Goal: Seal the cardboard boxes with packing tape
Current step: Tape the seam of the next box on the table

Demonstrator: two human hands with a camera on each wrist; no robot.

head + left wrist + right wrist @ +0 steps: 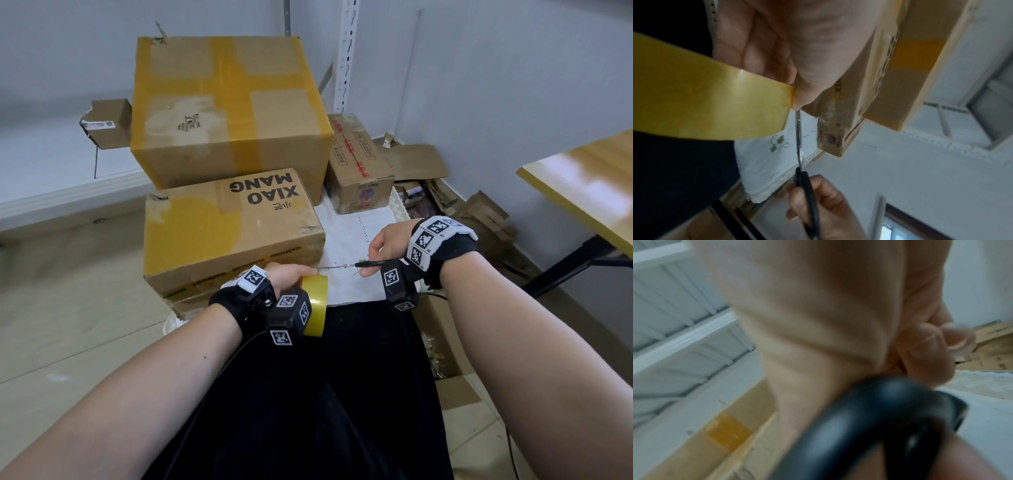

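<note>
My left hand [291, 274] grips a yellow roll of packing tape [317, 305] just in front of the low "XIAO MANG" cardboard box [229, 233]. In the left wrist view the tape roll [705, 104] fills the left side, with my thumb pressed on its edge. My right hand [383, 250] holds black-handled scissors [359, 264], whose thin blades point left toward the tape. The scissors [800, 146] run up to my left thumb in the left wrist view. The black scissor handle [869, 426] sits around my right fingers. A large taped box [226, 109] stands behind.
A smaller printed box [359, 164] sits on the white cloth [346, 236] to the right. Flattened cardboard scraps [445, 192] lie beyond it. A wooden tabletop [589, 185] juts in at the right. A small carton [106, 123] rests on the white ledge at left.
</note>
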